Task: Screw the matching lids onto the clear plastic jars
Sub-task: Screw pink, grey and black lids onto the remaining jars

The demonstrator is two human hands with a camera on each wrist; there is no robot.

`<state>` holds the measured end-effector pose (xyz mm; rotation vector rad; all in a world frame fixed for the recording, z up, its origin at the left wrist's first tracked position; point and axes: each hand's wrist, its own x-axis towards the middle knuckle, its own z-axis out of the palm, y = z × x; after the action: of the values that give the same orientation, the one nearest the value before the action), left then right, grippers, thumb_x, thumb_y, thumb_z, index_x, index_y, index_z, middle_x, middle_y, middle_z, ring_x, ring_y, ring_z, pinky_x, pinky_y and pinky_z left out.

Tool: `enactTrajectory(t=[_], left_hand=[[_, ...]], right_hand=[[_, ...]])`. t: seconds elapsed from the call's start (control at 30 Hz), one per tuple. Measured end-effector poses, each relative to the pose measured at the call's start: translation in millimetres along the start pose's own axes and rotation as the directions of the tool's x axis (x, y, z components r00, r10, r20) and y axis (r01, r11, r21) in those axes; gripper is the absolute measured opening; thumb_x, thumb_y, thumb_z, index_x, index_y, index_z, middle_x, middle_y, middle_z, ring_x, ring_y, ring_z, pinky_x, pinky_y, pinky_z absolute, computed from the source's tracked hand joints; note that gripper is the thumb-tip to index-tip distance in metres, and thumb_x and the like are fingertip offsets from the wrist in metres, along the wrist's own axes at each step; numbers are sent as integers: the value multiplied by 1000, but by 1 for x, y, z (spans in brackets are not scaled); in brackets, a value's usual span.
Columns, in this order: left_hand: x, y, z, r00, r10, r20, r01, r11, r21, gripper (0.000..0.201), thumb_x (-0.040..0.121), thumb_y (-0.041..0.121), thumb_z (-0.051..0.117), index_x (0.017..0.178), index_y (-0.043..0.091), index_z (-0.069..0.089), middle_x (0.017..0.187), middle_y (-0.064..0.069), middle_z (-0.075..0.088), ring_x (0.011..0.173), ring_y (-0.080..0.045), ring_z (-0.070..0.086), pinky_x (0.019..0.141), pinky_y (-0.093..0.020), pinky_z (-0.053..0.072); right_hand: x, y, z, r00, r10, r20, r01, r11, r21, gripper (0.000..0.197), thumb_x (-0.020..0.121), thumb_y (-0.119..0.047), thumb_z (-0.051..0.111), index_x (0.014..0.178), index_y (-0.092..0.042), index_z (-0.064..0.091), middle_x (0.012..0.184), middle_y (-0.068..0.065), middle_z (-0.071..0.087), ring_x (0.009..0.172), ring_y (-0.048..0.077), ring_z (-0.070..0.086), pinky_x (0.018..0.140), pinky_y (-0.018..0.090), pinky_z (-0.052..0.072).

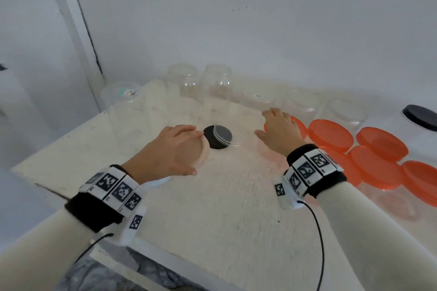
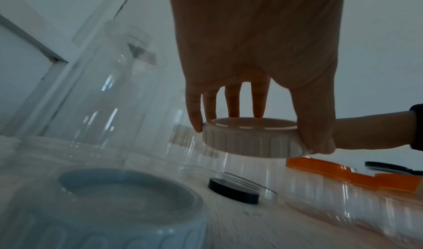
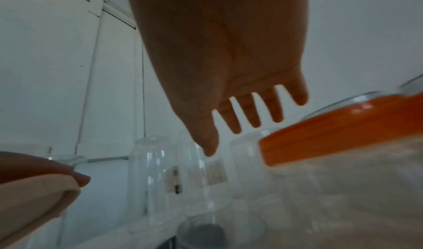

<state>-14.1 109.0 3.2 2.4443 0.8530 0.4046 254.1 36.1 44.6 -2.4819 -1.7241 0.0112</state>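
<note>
Left hand point(image 2: 258, 57) is up off the table, fingers and thumb curled round the rim of a beige ribbed lid point(image 2: 254, 139), holding it in the air, flat and level. Below it a black lid point(image 1: 214, 137) lies on the table point(image 1: 224, 208) with a small clear jar point(image 1: 224, 136) tipped against it. Right hand point(image 1: 280, 129) is out over the right side, fingers spread and relaxed, gripping nothing, hovering at the nearest orange lid point(image 3: 338, 129); whether it touches, I can't tell.

Open room: a bare stretch of tabletop runs from between the wrists down to the near edge. The left edge falls away just past a wide upturned clear jar point(image 1: 125, 111). Along the back, tall clear jars point(image 1: 216, 92) stand upside down near the wall point(image 1: 260, 19), with more low ones to the right. The right side is crowded with orange lids point(image 1: 331, 134) touching and overlapping, and another black lid point(image 1: 419, 117) at the far right.

A pale blue lid point(image 2: 128, 209) sits below the left wrist. The tabletop is pale, worn and scuffed. White walls, and a door frame point(image 1: 78, 38) in the left corner.
</note>
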Motion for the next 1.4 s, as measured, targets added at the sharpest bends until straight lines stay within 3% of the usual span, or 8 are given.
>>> enactTrajectory(t=[0.17, 0.33, 0.6, 0.73, 0.83, 1.0, 1.27, 1.4], left_hand=[[-22, -3, -17, 996, -34, -77, 37, 999, 39, 90, 57, 61, 73, 131, 52, 23, 142, 26, 23, 126, -1, 21, 104, -33, 32], [-49, -7, -33, 985, -81, -151, 87, 995, 39, 87, 67, 42, 79, 139, 37, 31, 146, 17, 24, 131, -9, 23, 105, -40, 36], [-72, -12, -39, 959, -180, -218, 193, 980, 39, 85, 69, 42, 78, 140, 37, 32, 146, 17, 25, 131, -6, 22, 104, -37, 36], [-75, -15, -37, 958, -182, -223, 192, 981, 26, 85, 69, 43, 78, 140, 37, 31, 147, 17, 25, 131, -7, 23, 106, -36, 35], [-76, -16, -35, 956, -184, -229, 191, 981, 11, 85, 69, 45, 78, 140, 37, 32, 146, 17, 26, 131, -7, 24, 104, -41, 37], [-73, -15, -33, 956, -179, -233, 181, 983, -13, 88, 60, 63, 66, 138, 41, 32, 145, 19, 27, 129, -6, 26, 101, -45, 40], [-67, -9, -35, 946, -126, -297, 105, 991, -87, 83, 58, 66, 61, 133, 49, 29, 144, 21, 29, 129, -6, 29, 105, -39, 35], [-54, -1, -38, 929, -91, -358, 51, 992, -118, 85, 57, 64, 65, 134, 44, 34, 143, 17, 33, 129, -10, 33, 105, -41, 36]], right_hand=[[29, -57, -12, 924, -365, -116, 381, 907, 179, 57, 89, -27, 61, 138, -12, 37, 148, 7, 27, 134, 26, 28, 107, 36, 28], [66, -107, -18, 858, -500, -114, 512, 846, 145, 69, 84, -28, 67, 142, -14, 32, 152, 7, 19, 138, 28, 20, 111, 42, 26], [104, -138, -14, 862, -487, -141, 502, 860, 93, 69, 78, -33, 72, 133, -9, 40, 156, 11, 12, 143, 31, 8, 116, 43, 14], [99, -143, -14, 861, -486, -148, 504, 855, 125, 63, 70, -28, 80, 113, -5, 41, 147, 14, 27, 133, 33, 26, 106, 43, 31], [94, -143, -18, 848, -509, -147, 523, 849, 72, 76, 67, -29, 82, 125, -12, 36, 136, 11, 34, 117, 32, 35, 92, 44, 42], [81, -138, -27, 831, -555, -48, 540, 824, -172, 98, 66, -39, 80, 144, -36, 22, 142, 8, 25, 123, 31, 29, 90, 43, 43], [30, -105, -28, 910, -376, -174, 369, 927, -67, 83, 62, -37, 82, 124, -11, 34, 123, 7, 39, 108, 28, 42, 67, 33, 37], [3, -77, -11, 923, -257, -285, 311, 937, 161, 79, 58, -23, 80, 120, -4, 36, 117, 10, 38, 99, 30, 42, 70, 32, 32]])
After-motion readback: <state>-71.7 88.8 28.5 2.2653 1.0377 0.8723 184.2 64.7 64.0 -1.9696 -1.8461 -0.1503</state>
